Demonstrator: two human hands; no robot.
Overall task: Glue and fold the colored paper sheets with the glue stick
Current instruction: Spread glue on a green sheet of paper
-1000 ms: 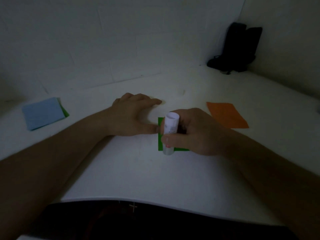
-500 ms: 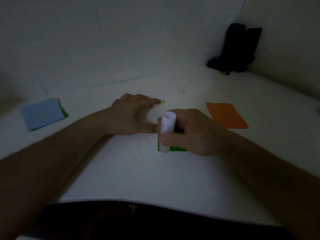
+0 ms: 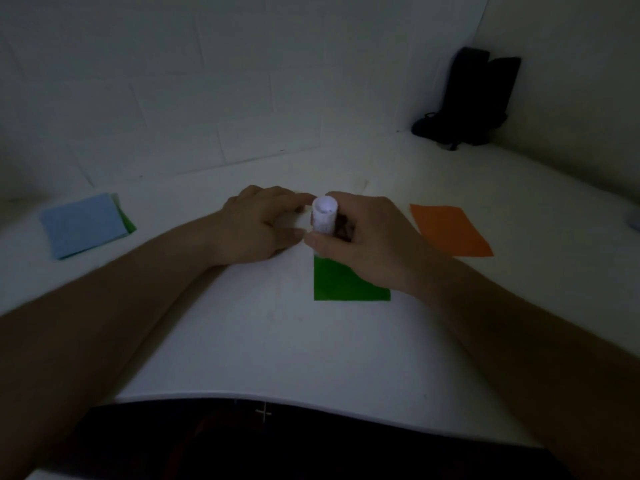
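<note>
Here the right hand (image 3: 367, 240) has its fingers and thumb curled round the white glue stick (image 3: 325, 216), which stands nearly upright over the far end of the green sheet (image 3: 341, 282). The sheet lies flat on the white table (image 3: 263, 341), near the middle, its near edge and left edge showing straight and square; its far end is hidden under the hand. The left hand (image 3: 256, 225) rests on the table just left of the stick, fingers stretched flat toward it and holding nothing. An orange sheet (image 3: 450, 230) lies to the right of the right hand, apart from it, with bare table between. A blue sheet (image 3: 83, 225) lies well off to the left, on top of another green piece whose edge peeks out at its right side. A dark object (image 3: 467, 102) stands in the far right corner against the wall. Between the green sheet and the table's near rim the surface is bare, flanked by both forearms.
</note>
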